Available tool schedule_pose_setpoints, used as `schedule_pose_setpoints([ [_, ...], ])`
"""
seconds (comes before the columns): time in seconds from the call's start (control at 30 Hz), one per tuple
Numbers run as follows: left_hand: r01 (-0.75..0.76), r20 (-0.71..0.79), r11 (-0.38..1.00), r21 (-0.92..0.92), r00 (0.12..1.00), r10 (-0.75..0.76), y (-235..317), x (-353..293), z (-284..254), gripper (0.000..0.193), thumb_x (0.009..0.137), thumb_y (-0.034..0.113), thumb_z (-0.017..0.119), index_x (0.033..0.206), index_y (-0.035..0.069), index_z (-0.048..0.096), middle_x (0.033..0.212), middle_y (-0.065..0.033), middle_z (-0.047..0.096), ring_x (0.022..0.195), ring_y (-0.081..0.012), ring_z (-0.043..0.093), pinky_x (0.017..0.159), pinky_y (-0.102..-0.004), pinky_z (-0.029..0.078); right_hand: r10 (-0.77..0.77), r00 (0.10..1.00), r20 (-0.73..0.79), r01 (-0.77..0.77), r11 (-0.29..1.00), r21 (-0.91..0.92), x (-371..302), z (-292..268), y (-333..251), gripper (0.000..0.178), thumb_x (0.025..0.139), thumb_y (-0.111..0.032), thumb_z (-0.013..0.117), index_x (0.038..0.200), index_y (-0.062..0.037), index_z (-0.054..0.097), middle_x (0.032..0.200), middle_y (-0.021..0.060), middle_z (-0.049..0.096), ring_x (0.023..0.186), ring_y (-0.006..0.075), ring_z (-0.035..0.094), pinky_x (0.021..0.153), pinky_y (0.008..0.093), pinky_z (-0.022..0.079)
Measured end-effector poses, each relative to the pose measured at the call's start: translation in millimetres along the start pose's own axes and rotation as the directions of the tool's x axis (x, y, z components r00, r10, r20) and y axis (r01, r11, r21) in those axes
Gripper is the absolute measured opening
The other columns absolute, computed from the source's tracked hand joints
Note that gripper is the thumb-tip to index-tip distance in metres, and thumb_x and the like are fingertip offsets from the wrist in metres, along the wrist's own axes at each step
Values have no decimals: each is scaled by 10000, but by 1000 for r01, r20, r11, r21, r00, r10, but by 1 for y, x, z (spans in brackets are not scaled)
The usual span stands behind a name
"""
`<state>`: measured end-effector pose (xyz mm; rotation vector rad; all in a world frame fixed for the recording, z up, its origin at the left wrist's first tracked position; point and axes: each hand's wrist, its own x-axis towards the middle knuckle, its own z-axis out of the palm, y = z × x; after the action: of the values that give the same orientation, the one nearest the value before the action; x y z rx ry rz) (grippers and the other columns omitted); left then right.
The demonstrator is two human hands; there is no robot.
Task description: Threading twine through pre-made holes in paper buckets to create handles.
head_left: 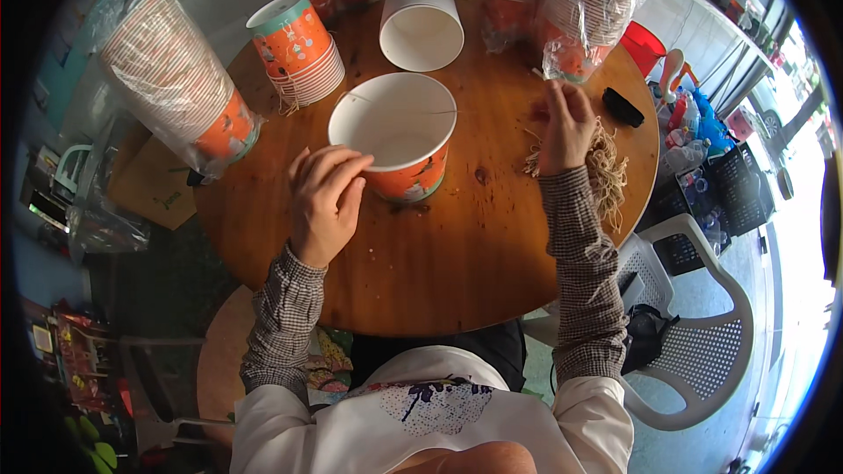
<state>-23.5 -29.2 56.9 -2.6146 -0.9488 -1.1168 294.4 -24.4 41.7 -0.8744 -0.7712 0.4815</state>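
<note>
We are touching the bucket (417, 177) with our left hand (323, 202), fingers loosely parted. Our right hand (566, 133) is pinching near the string (608, 174); on what, we cannot tell.

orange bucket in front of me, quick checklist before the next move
1. Bucket standing upright: ok
2. Left hand at its rim: ok, fingertips are there
3. Thin string across the bucket's mouth: ok
4. Right hand pinching string: cannot tell, too small to make out
5. String bundle on the table: ok, beside the right forearm
6. White container behind upright: not ok, on its side
</note>
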Motion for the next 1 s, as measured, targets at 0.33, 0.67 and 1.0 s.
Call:
schedule_pose_setpoints([
  [0.33, -35, -20, 994, -104, 999, 33, -9, 18, 40, 305, 821, 94, 665, 1122, 82, 617, 1040, -46, 633, 1006, -225, 597, 1008, -455, 336, 220, 953, 209, -266, 938, 221, -68, 50, 30, 123, 975, -148, 551, 965, -26, 548, 815, 61, 637, 745, 143, 652, 640, 291, 560],
  [0.67, -70, -365, 983, -167, 931, 5, -18, 1, 55, 204, 801, 52, 658, 1005, 55, 654, 933, -71, 574, 864, -258, 529, 789, -372, 436, 351, 795, 495, -443, 893, 77, -100, 58, 25, 106, 964, -140, 573, 940, -39, 593, 821, 34, 638, 732, 111, 613, 635, 270, 527],
  [1.0, 221, 62, 704, -675, 968, -244, 5, -7, 46, 237, 953, 176, 542, 820, -9, 610, 727, -101, 597, 612, -210, 575, 559, -311, 448, 317, 711, 628, -486, 867, 112, -103, 56, 24, 56, 927, -67, 618, 947, -14, 618, 877, 33, 627, 754, 102, 588, 672, 252, 521],
])
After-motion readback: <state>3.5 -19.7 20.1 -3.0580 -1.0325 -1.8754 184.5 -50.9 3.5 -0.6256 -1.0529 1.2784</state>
